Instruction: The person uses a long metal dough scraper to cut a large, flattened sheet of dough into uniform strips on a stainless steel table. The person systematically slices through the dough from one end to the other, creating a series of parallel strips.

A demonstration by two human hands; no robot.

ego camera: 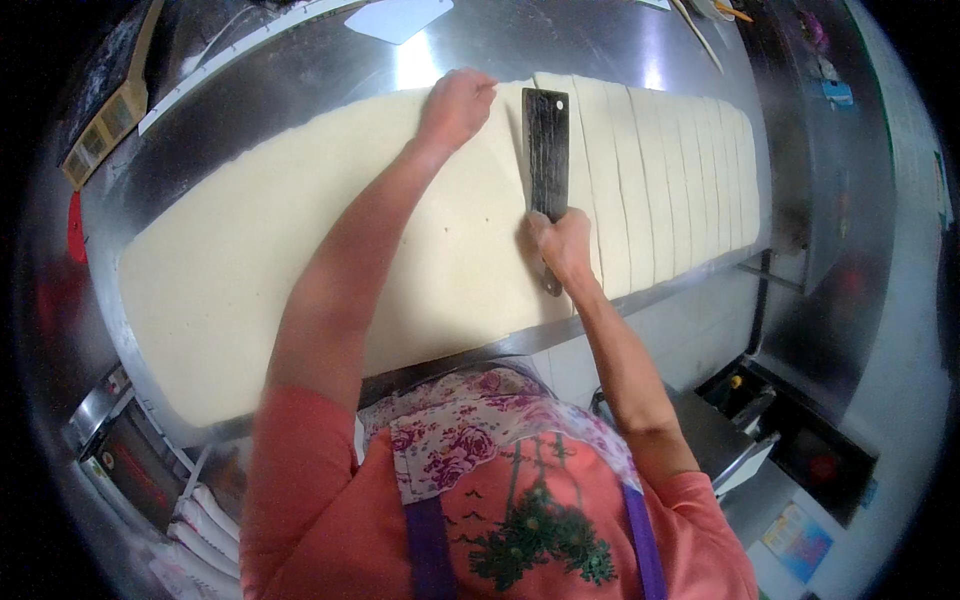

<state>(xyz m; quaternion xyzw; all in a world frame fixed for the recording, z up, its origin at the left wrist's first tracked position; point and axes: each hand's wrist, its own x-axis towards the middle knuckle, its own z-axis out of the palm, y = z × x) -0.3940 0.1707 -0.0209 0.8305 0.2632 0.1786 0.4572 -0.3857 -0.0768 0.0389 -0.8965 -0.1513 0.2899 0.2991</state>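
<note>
A long, thick sheet of pale dough (300, 247) lies across a stainless steel table. At its right end, roughly parallel cuts divide it into several strips (634, 187). My right hand (564, 244) grips the handle of a dark-bladed cleaver (546, 150). The blade points away from me, over the dough just left of the cut strips. Its lower edge is hard to make out against the dough. Above the far edge of the sheet is my left hand (459, 109), with fingers curled in. Nothing shows in it, though its underside is hidden.
A flat white sheet (397, 19) rests on the steel table top (495, 49) at the back. Along the far left stands a cardboard-coloured box (105, 135). White sacks (202, 517) are at lower left. Below right sits a dark open bin (795, 435).
</note>
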